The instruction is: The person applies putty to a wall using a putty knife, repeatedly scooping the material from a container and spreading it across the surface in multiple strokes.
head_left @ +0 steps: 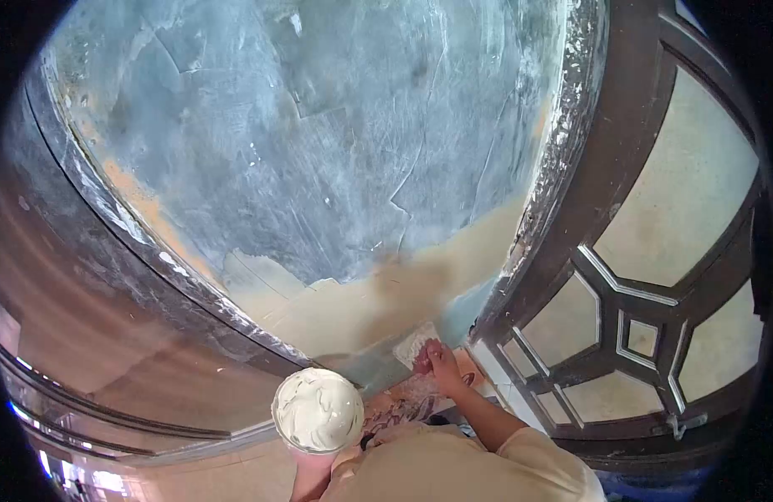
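My left hand (313,462) supports a round tub (318,410) from below, its fingers mostly hidden under it. White, creamy putty is heaped to the tub's rim. In my right hand (437,361) is a putty knife (415,344), with closed fingers around its handle. Its broad, pale blade, smeared with putty, lies at the low part of the wall (344,167). That wall is blue-grey and patchy above, with a beige band and a greyer strip along the bottom.
On the right stands a dark-framed door (629,151) with pale panels and a metal bolt (676,425). A dark wooden frame (152,268) splashed with white borders the wall on the left. Tiled floor (227,478) shows at the lower left.
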